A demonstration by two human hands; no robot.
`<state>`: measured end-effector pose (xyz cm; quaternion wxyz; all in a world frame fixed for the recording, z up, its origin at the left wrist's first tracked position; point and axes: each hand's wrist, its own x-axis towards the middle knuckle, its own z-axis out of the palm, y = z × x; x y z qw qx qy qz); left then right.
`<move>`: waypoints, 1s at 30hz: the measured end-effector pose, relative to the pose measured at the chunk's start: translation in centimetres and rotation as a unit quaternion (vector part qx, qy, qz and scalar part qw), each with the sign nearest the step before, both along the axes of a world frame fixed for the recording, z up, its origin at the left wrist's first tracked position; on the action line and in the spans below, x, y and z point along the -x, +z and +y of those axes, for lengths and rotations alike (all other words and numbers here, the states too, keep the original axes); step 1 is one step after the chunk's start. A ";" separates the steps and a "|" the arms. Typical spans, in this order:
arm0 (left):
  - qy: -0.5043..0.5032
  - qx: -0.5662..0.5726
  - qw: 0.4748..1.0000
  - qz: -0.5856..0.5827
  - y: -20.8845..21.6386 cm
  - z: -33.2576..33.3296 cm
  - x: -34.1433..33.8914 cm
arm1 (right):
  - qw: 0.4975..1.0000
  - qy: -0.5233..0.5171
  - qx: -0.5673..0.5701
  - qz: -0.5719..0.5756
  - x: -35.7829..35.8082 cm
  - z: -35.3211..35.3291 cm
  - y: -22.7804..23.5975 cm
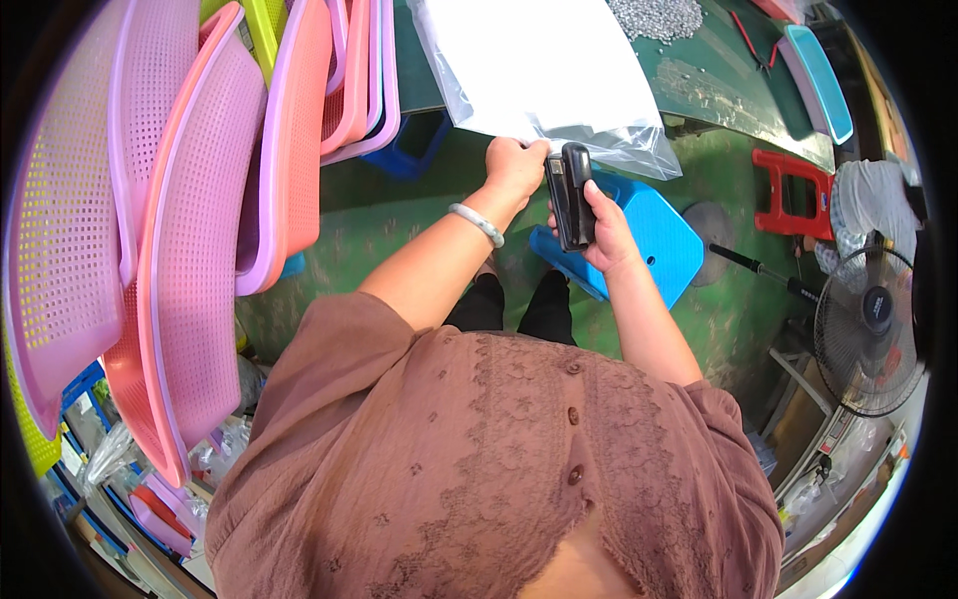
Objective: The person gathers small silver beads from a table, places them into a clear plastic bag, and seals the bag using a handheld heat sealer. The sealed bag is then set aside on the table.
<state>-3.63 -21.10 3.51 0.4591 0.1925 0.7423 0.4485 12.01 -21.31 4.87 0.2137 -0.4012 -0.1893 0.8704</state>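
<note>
A clear plastic bag (539,65), its middle glaring white, lies on the green table and hangs over the near edge. My left hand (515,170), with a bangle on the wrist, pinches the bag's near edge. My right hand (609,232) is wrapped round a black stapler (573,205), which is held upright with its upper end at the bag's edge, just right of my left fingers. Whether the bag's edge lies between the stapler's jaws, I cannot tell.
Pink and coral perforated baskets (200,220) are stacked at left. Below the bag stands a blue stool (649,240); a red stool (793,195) and a black fan (870,329) are at right. On the table (718,100) are small metal pieces (659,18), red-handled pliers (750,45) and a turquoise-rimmed tray (820,85).
</note>
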 end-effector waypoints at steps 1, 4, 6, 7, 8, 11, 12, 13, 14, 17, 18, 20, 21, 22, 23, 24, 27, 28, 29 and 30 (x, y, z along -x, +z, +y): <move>0.001 0.002 1.000 0.001 0.1 0.0 0.0 | 1.000 -0.003 -0.003 -0.011 0.1 -0.2 0.6; -0.021 0.011 0.999 0.040 0.1 0.0 0.0 | 0.998 -0.011 -0.037 -0.059 0.7 -0.5 1.7; -0.036 0.021 0.998 0.047 0.5 -0.1 0.1 | 0.992 -0.011 -0.068 -0.102 1.4 -0.5 2.4; -0.047 0.026 0.997 0.050 0.7 -0.1 0.1 | 0.988 -0.011 -0.085 -0.128 1.7 -0.3 2.7; -0.035 0.005 0.999 0.030 0.7 -0.2 0.1 | 0.983 -0.011 -0.101 -0.153 2.1 -0.1 2.8; -0.008 -0.058 0.998 -0.030 0.6 -0.3 0.1 | 0.980 -0.015 -0.111 -0.166 3.2 0.7 2.2; -0.007 -0.049 0.998 -0.048 0.6 -0.3 0.2 | 0.983 -0.011 -0.102 -0.153 3.3 0.9 2.0; -0.005 -0.040 0.997 -0.066 0.7 -0.3 0.4 | 0.986 -0.005 -0.093 -0.138 3.4 1.1 1.7; -0.003 -0.031 0.996 -0.085 0.7 -0.3 0.5 | 0.989 0.001 -0.084 -0.123 3.4 1.2 1.4; 0.009 -0.048 0.993 -0.107 0.2 -0.4 0.6 | 0.996 -0.005 -0.063 -0.068 2.5 0.8 1.1; 0.008 -0.040 0.994 -0.104 0.0 -0.3 0.6 | 0.997 -0.009 -0.057 -0.051 2.4 0.7 1.1; 0.006 -0.021 0.995 -0.102 0.2 -0.1 0.6 | 0.998 -0.006 -0.051 -0.046 2.2 0.5 0.7; 0.004 -0.007 0.996 -0.093 0.3 0.0 0.6 | 0.998 -0.004 -0.048 -0.044 2.1 0.5 0.5; 0.007 -0.008 0.996 -0.088 0.3 0.1 0.6 | 0.998 -0.004 -0.048 -0.041 2.0 0.5 0.5; 0.009 -0.008 0.996 -0.084 0.1 0.1 0.6 | 0.998 -0.003 -0.052 -0.043 2.0 0.6 0.5; 0.012 -0.009 0.997 -0.079 0.0 0.1 0.6 | 0.997 -0.002 -0.056 -0.044 2.1 0.6 0.5; 0.009 -0.012 0.996 -0.088 -0.3 0.2 0.8 | 0.997 0.000 -0.058 -0.047 2.0 0.7 0.5; -0.007 -0.007 0.996 -0.087 -0.6 0.1 0.9 | 0.997 0.001 -0.058 -0.047 2.1 0.7 0.4; -0.023 -0.002 0.996 -0.085 -0.8 0.0 1.2 | 0.997 0.001 -0.058 -0.047 2.1 0.7 0.5; -0.039 0.003 0.996 -0.083 -1.1 -0.1 1.4 | 0.997 0.002 -0.059 -0.047 2.1 0.8 0.5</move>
